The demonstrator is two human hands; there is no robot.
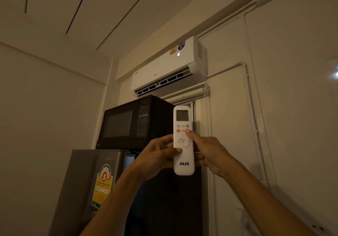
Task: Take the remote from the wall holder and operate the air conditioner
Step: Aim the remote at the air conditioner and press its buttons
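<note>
I hold a white AUX remote (183, 155) upright in front of me, its small screen at the top and pointed up at the air conditioner. My left hand (157, 153) grips its left side, thumb lying across the body below the round MENU pad. My right hand (206, 150) supports the right side, and its thumb tip rests on a small button in the lower button row. The white air conditioner (164, 69) hangs high on the wall, its louvre open and a lit digit glowing on its front. The wall holder is not in view.
A black microwave (131, 124) stands on a grey fridge (87, 190) to the left, just below the unit. A rolled blind (188, 94) sits under the air conditioner. White pipes (250, 107) run down the right wall. The room is dim.
</note>
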